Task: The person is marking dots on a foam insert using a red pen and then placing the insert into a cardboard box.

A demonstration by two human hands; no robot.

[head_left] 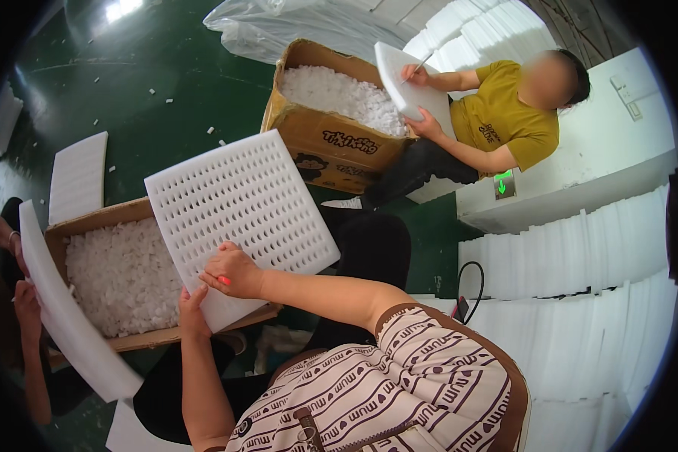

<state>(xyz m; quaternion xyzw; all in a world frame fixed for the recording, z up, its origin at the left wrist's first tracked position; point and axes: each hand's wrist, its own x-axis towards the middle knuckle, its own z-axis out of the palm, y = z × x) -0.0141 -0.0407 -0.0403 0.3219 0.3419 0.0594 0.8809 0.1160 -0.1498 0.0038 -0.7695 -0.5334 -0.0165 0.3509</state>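
Observation:
A white foam sheet (230, 307) with many rows of small holes leans tilted across my lap and the edge of a cardboard box (147, 343). My left hand (194, 309) grips its lower left edge, thumb on the face. Over the lower part of the sheet, beside the lowest holes, my right hand (233, 273) is closed in a fist. A small bright pink end (224, 280) shows at that fist; the rest of what it holds is hidden. White foam bits (120, 279) fill the box under the sheet.
Across from me a person in a mustard shirt (497, 113) works a foam sheet (422, 98) over another box (316, 143) of bits. At left, another person's hands hold a foam sheet (68, 316). Foam sheets (572, 256) are stacked at right. Bits litter the green floor (181, 60).

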